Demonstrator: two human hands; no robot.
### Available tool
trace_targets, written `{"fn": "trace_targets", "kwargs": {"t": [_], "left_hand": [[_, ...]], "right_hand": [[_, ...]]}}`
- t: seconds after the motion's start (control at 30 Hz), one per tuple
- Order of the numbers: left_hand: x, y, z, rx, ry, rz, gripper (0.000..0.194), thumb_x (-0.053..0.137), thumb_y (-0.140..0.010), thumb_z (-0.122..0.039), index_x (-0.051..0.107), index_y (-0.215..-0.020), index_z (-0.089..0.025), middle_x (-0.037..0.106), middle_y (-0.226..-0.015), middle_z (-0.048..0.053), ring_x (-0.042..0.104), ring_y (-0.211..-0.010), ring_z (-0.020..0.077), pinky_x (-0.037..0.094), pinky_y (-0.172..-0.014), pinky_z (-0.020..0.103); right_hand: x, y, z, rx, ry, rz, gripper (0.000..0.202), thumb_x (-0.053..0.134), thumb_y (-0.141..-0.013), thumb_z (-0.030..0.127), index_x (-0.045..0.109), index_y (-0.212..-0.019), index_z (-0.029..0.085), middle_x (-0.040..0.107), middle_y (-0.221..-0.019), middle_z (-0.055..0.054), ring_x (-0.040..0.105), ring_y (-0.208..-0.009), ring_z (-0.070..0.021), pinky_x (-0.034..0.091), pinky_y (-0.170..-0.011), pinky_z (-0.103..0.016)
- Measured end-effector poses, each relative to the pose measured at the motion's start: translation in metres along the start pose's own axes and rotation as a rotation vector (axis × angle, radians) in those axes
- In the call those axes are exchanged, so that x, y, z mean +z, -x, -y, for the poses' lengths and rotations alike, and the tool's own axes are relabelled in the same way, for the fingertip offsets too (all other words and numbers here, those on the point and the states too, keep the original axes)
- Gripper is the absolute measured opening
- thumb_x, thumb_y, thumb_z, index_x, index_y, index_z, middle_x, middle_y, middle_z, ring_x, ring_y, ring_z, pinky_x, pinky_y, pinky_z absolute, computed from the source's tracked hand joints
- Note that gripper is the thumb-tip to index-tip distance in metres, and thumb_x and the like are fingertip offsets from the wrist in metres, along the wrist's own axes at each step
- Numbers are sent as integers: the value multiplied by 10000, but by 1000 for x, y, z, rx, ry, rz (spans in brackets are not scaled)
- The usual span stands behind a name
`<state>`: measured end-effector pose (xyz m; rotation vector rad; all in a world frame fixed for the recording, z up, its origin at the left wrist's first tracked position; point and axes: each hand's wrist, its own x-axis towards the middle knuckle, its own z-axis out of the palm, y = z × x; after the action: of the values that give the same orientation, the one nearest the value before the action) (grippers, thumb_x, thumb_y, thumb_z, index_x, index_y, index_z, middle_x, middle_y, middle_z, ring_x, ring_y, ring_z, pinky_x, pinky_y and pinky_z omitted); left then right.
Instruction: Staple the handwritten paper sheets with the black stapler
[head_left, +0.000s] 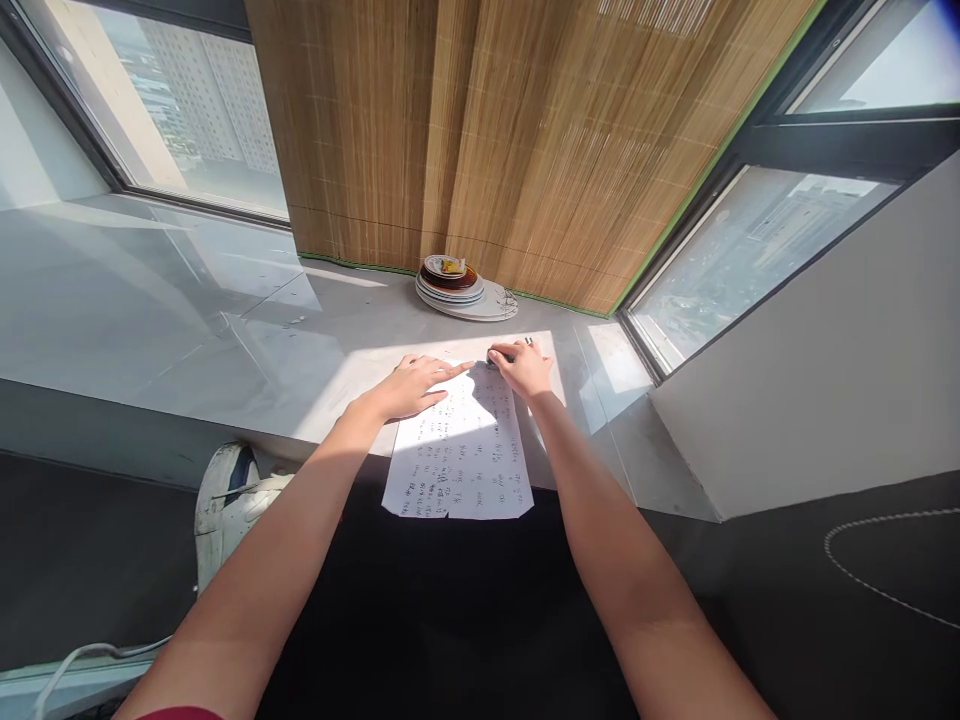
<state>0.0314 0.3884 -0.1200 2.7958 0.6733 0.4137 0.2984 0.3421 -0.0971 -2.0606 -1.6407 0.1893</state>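
A sheet of white paper [465,450] with rows of handwriting lies on the sunlit ledge, its near end reaching past the ledge's edge. My left hand [416,385] rests on the upper left of the sheet, fingers stretched out and apart. At the sheet's top right, my right hand [525,370] is closed around a dark pen [508,358], which is mostly covered by the fingers. The pen's tip is too small to make out. Shadow from my right hand falls across part of the writing.
A stack of plates [452,291] with a small yellow packet on top stands behind the paper. A bamboo blind [480,130] hangs at the back, with windows on both sides. Below the ledge [187,330] at left is a white shoe [217,515]; a cable [75,655] runs nearby.
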Motion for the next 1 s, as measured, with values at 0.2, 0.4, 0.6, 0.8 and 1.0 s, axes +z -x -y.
{"fn": "trace_targets", "kwargs": {"t": [0.2,0.4,0.6,0.8,1.0], "left_hand": [[1,-1,0,-12,29,18,626,450,-1099,-372,286,-1694,-473,595,-1545,2,502,-1390,288,270,-1185,470],[-2,0,-2,-49,90,-8,714,488,-1074,-367,206,-1729,-390,647,-1491,25,518,-1372,284,294,-1186,466],[-6,0,0,-89,122,-8,636,527,-1039,-418,367,-1655,-413,649,-1497,7,517,-1407,280,315,-1193,471],[0,-2,9,-95,118,-21,384,540,-1026,-408,590,-1401,-341,614,-1529,23,518,-1420,285,309,-1213,482],[1,-4,10,-173,159,-141,353,377,-996,-152,665,-1137,-299,681,-1381,40,582,-1297,253,411,-1149,462]], "right_hand": [[0,-2,2,-14,63,15,308,553,-1030,443,836,-1120,363,720,-1123,-79,492,-1226,-353,344,-1035,-543],[8,2,7,-95,213,2,314,518,-1044,340,829,-1023,300,700,-1059,-93,486,-1165,-332,352,-1000,-521],[-3,4,-16,-164,179,57,380,621,-994,331,674,-1370,319,668,-1308,-101,518,-1229,-342,447,-926,-433],[-28,3,-40,167,134,-144,331,553,-925,122,656,-1229,202,673,-1212,-130,568,-1146,-300,457,-885,-390],[-14,25,23,-41,-142,-268,220,528,-929,209,624,-1127,207,693,-1097,-97,606,-1011,-248,472,-874,-354]]}}
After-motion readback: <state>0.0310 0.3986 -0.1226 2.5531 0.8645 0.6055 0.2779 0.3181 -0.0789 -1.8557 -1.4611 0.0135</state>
